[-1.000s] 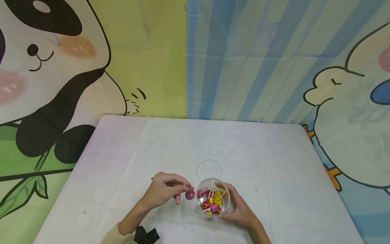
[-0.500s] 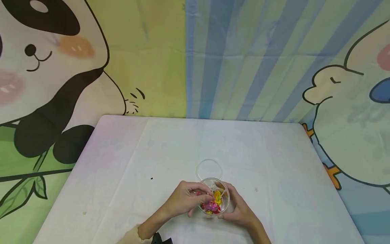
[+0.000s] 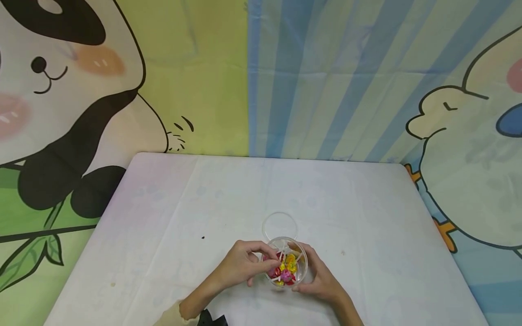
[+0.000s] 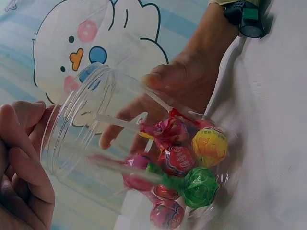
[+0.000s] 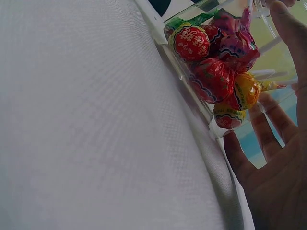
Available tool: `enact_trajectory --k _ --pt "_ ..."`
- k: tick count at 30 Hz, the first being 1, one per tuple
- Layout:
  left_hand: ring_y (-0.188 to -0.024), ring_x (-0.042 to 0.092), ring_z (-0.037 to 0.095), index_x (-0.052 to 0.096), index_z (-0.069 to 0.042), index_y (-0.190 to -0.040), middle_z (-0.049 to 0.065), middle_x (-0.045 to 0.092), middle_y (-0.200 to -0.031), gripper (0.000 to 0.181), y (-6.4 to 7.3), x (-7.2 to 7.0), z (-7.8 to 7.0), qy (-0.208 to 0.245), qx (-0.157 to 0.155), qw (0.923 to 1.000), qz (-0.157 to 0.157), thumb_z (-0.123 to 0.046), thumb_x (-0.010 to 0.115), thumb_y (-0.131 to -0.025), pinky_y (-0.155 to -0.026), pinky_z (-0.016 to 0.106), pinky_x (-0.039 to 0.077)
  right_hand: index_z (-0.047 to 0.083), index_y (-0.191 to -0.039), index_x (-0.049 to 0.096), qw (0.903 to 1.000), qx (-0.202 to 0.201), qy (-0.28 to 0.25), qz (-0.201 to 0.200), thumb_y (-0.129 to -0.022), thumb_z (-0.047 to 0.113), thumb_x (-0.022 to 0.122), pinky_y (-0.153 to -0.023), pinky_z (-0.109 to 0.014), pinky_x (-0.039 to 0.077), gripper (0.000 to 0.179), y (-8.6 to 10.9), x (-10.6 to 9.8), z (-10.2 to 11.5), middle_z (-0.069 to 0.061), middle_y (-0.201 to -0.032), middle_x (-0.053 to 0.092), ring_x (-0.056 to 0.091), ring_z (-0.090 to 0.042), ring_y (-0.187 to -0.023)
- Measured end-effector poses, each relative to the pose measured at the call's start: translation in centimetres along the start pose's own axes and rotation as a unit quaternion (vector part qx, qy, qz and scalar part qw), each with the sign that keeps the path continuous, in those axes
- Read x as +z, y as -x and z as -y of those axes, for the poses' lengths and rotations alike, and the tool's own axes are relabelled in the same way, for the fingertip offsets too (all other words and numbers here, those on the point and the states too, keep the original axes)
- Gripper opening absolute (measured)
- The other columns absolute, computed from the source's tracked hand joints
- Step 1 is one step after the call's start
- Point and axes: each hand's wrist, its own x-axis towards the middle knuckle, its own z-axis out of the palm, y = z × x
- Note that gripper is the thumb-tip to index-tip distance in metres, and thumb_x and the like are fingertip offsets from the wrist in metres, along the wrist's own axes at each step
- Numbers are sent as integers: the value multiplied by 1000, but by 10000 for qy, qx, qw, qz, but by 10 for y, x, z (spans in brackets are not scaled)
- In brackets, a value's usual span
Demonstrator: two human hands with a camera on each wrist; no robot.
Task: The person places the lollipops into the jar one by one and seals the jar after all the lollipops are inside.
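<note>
A clear plastic jar [image 3: 302,271] of wrapped lollipops [image 3: 291,262] stands tilted on the table, its mouth towards the left hand. The right hand [image 3: 322,278] holds the jar from the right, fingers behind it and thumb at the front; the right wrist view shows fingers spread around its wall. The left hand [image 3: 244,265] is at the mouth, with bent fingers by the rim [image 4: 50,139] and tips partly hidden. No stick shows between them in the left wrist view. Inside, a blurred pale stick [image 4: 124,167] lies apart from the fingers, near a green lollipop [image 4: 199,187].
A clear round lid or ring [image 3: 280,213] lies on the white-covered table [image 3: 367,203] just beyond the jar. A small dark speck [image 3: 203,237] is to the left. Cartoon-printed cloth [image 3: 216,90] hangs behind and beside the table.
The left hand has brought a pink lollipop from beside the jar to over its mouth, then drawn back slightly; that lollipop no longer shows in the fingers. The right hand has stayed put.
</note>
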Motion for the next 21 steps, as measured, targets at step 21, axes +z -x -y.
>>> enact_trajectory --k 21 --pt "-39 49 -1 71 -22 -93 -5 64 -59 7 -28 -57 2 -2123 801 9693 -944 -23 73 -87 -38 18 31 -2 -143 34 9998 181 -46 -74 -64 8 86 -115 -12 17 95 2 -1 0 -16 -148 45 35 -8 -142"
